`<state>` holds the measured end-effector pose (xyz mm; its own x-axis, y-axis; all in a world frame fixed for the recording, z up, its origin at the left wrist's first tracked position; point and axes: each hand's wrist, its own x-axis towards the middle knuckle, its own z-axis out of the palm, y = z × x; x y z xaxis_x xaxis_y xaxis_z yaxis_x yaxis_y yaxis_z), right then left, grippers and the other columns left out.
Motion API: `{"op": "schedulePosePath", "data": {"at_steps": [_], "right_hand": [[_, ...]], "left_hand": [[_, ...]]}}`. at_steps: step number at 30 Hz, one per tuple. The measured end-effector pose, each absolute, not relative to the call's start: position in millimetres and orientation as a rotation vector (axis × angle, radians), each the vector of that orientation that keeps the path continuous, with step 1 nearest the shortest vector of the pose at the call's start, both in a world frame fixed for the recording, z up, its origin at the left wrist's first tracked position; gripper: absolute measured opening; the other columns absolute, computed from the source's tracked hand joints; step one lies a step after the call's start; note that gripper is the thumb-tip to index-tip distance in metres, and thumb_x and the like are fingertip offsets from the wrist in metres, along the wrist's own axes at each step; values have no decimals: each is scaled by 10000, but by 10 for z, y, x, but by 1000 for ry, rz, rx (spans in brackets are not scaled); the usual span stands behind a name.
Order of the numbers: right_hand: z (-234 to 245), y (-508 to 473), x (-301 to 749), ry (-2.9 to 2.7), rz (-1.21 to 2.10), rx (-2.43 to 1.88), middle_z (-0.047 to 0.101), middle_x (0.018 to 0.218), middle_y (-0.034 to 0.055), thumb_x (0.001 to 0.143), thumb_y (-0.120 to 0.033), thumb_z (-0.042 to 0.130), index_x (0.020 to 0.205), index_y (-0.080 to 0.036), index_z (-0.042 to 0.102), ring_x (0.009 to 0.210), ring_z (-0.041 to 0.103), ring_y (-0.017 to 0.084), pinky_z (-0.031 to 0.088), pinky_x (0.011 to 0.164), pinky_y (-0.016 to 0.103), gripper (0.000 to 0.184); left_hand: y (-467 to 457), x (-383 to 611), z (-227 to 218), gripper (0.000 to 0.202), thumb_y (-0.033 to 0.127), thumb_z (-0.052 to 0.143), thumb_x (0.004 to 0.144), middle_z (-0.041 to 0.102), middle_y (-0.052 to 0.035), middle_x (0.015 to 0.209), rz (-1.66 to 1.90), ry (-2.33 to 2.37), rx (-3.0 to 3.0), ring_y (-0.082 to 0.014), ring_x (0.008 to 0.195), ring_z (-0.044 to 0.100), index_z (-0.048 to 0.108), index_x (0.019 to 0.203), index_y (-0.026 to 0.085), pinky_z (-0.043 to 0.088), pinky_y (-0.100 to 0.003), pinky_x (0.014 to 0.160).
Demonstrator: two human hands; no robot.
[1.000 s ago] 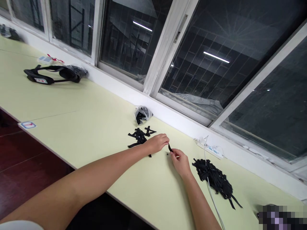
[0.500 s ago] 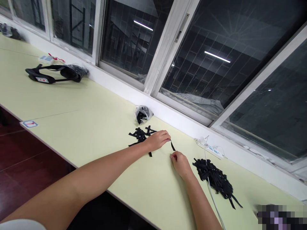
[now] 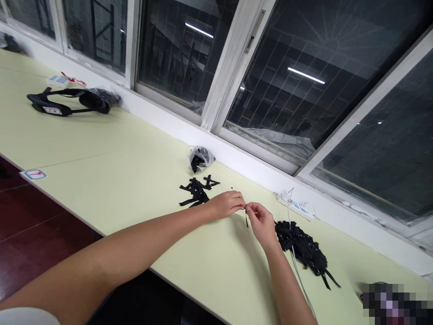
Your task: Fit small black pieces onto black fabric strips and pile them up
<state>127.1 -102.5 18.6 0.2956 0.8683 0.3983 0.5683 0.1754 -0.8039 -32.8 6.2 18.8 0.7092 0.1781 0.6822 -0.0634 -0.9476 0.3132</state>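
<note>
My left hand [image 3: 228,204] and my right hand [image 3: 262,221] meet fingertip to fingertip above the table. Both pinch one narrow black strap [image 3: 246,220], whose free end hangs down between them. What lies right between the fingertips is too small to make out. Left of my left hand is a small pile of black straps [image 3: 197,192], partly behind my forearm. A larger heap of black straps [image 3: 302,246] lies to the right of my right hand. One tiny black piece [image 3: 232,188] rests on the table behind my left hand.
A clear plastic bag [image 3: 201,159] with black pieces stands near the window wall. A white power strip [image 3: 299,210] sits at the back, its cable [image 3: 297,271] crossing the strap heap. A black headset [image 3: 69,103] lies far left. The pale table [image 3: 135,189] has its front edge below my left forearm.
My right hand has moved up to my left fingertips, and both hands now close on the strap. The strap hangs straight down instead of stretching from the left hand. The view has shifted slightly.
</note>
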Motion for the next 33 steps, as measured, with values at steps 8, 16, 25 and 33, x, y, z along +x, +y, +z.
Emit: {"op": "schedulePosePath", "data": {"at_steps": [8, 16, 25, 33], "right_hand": [[186, -1043, 1279, -1409, 366, -1500, 683, 813, 62, 837, -524, 607, 905, -165, 680, 649, 563, 154, 455, 590, 270, 373], [195, -1064, 1244, -1435, 380, -1511, 694, 861, 73, 814, -497, 642, 945, -170, 680, 649, 576, 158, 470, 590, 276, 354], [173, -1029, 1253, -1465, 420, -1468, 730, 955, 92, 826, -449, 640, 955, -174, 706, 777, 643, 189, 515, 712, 305, 310], [281, -1065, 1653, -1320, 194, -1563, 718, 835, 62, 792, -448, 626, 878, -179, 699, 760, 627, 200, 480, 711, 308, 291]], "left_hand": [[54, -331, 168, 179, 239, 498, 964, 634, -71, 973, 1054, 180, 2528, -173, 903, 591, 664, 964, 174, 459, -279, 827], [45, -352, 172, 127, 221, 522, 938, 620, -59, 959, 1033, 196, 2529, -172, 890, 583, 638, 953, 172, 450, -276, 800], [19, -343, 191, 53, 191, 539, 875, 568, -32, 871, 1033, 222, 2513, -154, 802, 529, 582, 858, 165, 421, -269, 733], [17, -344, 203, 126, 277, 532, 911, 605, -34, 948, 1029, 284, 2346, -156, 842, 563, 608, 936, 181, 445, -274, 775]]}}
